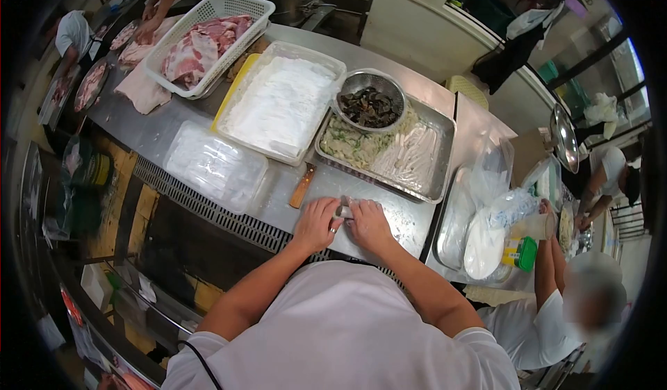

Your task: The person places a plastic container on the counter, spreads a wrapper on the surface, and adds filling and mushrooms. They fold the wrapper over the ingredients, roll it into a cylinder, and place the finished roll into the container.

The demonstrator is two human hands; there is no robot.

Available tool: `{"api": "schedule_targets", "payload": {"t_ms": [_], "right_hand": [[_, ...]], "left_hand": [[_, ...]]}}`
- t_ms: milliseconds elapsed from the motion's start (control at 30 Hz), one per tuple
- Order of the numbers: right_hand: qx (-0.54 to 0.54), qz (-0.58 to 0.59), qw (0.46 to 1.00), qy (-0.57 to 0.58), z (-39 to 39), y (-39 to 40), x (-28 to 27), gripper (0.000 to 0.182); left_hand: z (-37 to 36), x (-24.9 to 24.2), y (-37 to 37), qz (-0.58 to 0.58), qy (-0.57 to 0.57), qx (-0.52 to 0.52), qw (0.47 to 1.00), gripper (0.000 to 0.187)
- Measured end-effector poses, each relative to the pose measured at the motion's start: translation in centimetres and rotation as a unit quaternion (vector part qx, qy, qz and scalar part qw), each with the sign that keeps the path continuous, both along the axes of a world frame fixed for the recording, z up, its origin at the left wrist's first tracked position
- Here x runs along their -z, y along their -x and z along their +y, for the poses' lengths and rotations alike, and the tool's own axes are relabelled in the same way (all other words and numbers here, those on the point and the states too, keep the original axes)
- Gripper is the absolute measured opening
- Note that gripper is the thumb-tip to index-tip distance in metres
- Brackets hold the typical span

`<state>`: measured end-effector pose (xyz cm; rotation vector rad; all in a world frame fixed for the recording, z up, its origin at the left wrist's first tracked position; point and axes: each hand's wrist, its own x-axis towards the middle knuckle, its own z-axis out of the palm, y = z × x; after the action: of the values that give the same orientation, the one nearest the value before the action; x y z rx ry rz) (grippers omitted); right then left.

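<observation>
My left hand (317, 225) and my right hand (368, 225) are close together over the near edge of the steel counter (278, 194). Between them is a small pale grey, rounded piece (344, 212), with the fingers of both hands closed on it. What it is cannot be made out. Just beyond my left hand lies a wooden handle (302, 186), its far end by a tray of white powder (281, 105). Farther off, a metal tray (443, 155) holds a greenish mixture and pale strips, with a steel bowl (370, 99) of dark pieces resting over its far left part.
A lidded clear container (215, 168) sits left of my hands. Raw meat fills a white basket (260, 9) at the back left. Plastic bags (490, 227) and a green-lidded tub (526, 254) are at the right, beside a co-worker (542, 324). Another person's hands touch meat at the upper left.
</observation>
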<state>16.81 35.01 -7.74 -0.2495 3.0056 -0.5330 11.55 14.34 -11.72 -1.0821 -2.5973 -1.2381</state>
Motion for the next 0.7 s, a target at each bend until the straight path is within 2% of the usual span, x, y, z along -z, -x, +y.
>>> {"api": "schedule_targets", "payload": {"t_ms": [67,167,267,333,400,500,567,700], "right_hand": [[-0.004,-0.04,0.999,0.026,0.3,1.1,0.3,0.064],[0.051,0.052,0.982,0.175,0.2,3.0,-0.4,0.059],[0.083,-0.009,0.96,0.267,-1.5,9.6,-6.7,0.054],[0.069,0.029,0.957,0.279,-3.2,14.5,-9.0,0.053],[0.006,0.108,0.958,0.266,-5.3,19.1,-10.5,0.053],[-0.076,0.029,0.983,0.165,-7.9,25.0,-10.8,0.05],[-0.105,-0.047,0.989,0.092,-9.9,27.9,-8.8,0.046],[-0.166,-0.186,0.967,-0.06,-12.0,30.4,-7.8,0.043]], "left_hand": [[-0.7,0.4,-0.2,-0.004,-0.002,-0.006,1.0,0.053],[-0.9,1.1,-0.1,-0.011,-0.008,-0.019,1.0,0.053],[-0.9,1.3,-0.2,-0.024,0.018,-0.012,0.999,0.052],[-1.1,1.3,-0.2,-0.026,0.03,-0.005,0.999,0.052],[-1.0,0.9,0.0,-0.016,0.022,-0.006,1.0,0.051],[-1.0,0.8,-0.1,-0.038,0.032,-0.005,0.999,0.053],[-1.1,1.0,-0.2,-0.032,0.026,-0.009,0.999,0.052],[-1.1,1.3,-0.2,-0.023,-0.002,-0.015,1.0,0.05]]}}
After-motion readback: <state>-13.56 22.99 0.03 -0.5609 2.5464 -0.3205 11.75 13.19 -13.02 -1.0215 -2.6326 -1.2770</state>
